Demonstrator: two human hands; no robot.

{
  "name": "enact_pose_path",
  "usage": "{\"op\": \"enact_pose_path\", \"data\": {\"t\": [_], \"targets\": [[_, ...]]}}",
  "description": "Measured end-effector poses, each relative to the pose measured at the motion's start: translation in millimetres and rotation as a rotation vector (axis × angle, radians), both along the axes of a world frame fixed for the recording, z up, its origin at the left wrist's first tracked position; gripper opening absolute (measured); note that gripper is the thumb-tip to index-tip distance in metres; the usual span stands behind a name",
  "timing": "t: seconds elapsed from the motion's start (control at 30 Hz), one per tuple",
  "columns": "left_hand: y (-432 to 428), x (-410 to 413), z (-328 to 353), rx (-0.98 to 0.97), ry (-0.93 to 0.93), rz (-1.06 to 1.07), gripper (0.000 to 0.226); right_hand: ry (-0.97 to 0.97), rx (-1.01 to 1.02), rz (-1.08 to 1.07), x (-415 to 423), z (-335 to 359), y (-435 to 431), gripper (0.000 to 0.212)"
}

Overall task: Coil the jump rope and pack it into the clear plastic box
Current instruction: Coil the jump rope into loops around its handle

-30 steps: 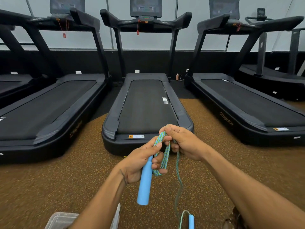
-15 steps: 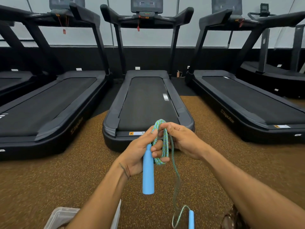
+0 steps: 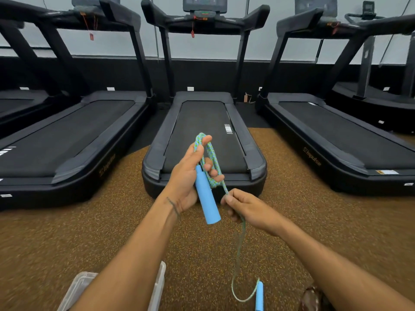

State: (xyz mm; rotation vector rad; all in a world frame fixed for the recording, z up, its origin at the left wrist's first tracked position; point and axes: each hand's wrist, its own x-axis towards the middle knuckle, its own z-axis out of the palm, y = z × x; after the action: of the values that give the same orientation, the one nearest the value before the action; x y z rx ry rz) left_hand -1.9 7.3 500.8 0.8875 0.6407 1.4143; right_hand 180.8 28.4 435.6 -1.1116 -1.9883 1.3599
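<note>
My left hand [image 3: 187, 176] holds a blue jump rope handle [image 3: 207, 198] upright against the palm, with loops of the blue-green rope [image 3: 211, 158] wound over its fingers. Just below and to the right, my right hand [image 3: 249, 208] pinches the rope's loose strand. That strand [image 3: 239, 254] hangs down to the second blue handle [image 3: 259, 296], which dangles near the floor at the bottom. The clear plastic box [image 3: 77, 288] sits on the floor at the lower left, partly hidden by my left forearm.
Three black treadmills [image 3: 204, 135] stand in a row ahead on the brown speckled floor [image 3: 89, 232], the middle one right behind my hands. A patterned shoe or object [image 3: 312, 297] shows at the bottom right.
My right hand left the top of the coil and slid down the strand to below the left hand. The left hand rose and tilted the handle. The view shifted slightly.
</note>
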Motion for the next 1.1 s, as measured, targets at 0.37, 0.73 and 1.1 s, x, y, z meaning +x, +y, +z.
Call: {"op": "enact_pose_path", "data": {"t": [0.37, 0.73, 1.1], "targets": [[-10.3, -0.6, -31.5, -0.029, 0.413, 0.002, 0.032, -0.603, 0.654, 0.148, -3.7, 46.7, -30.6, 0.035], [-18.4, 16.6, -32.9, -0.125, 0.417, -0.170, 0.023, -0.196, 0.695, 0.100, -3.4, 62.9, -1.6, 0.018], [-13.6, 4.0, -21.9, -0.144, 0.378, -0.330, 0.031, -0.278, 0.540, 0.018, -0.1, 83.7, 34.0, 0.042]]}}
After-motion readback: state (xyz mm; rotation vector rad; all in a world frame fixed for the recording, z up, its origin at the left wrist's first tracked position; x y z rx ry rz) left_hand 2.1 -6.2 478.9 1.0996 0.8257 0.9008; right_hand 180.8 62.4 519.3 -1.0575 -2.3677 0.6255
